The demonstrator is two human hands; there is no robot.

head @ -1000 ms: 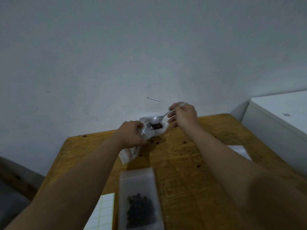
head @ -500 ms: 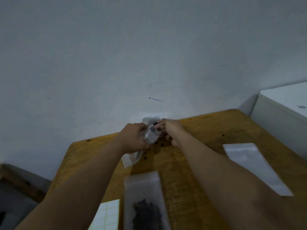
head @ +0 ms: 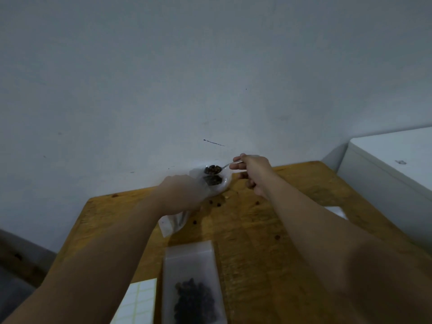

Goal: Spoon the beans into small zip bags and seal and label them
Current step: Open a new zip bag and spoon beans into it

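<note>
Two hands share the scoop. The right hand [head: 251, 170] pinches the handle of a metal spoon [head: 226, 165], whose bowl is heaped with dark beans [head: 212, 170] just above a shallow white dish [head: 226, 183] at the far edge of the wooden table [head: 257, 230]. The left hand [head: 181, 192] grips a small zip bag [head: 174, 222] just beside the dish. The bag's mouth is hidden behind the hand, and its lower end trails on the table.

To do this well, the spoon should travel level and low, with the bag's mouth held wide and close to the dish rim, then tip slowly. Several loose beans [head: 218, 204] lie scattered nearby, so spills look likely.

More beans sit in the dish. Nearer the person, a filled zip bag [head: 187, 260] lies flat holding a dark heap, beside a sheet of labels [head: 138, 300].
</note>
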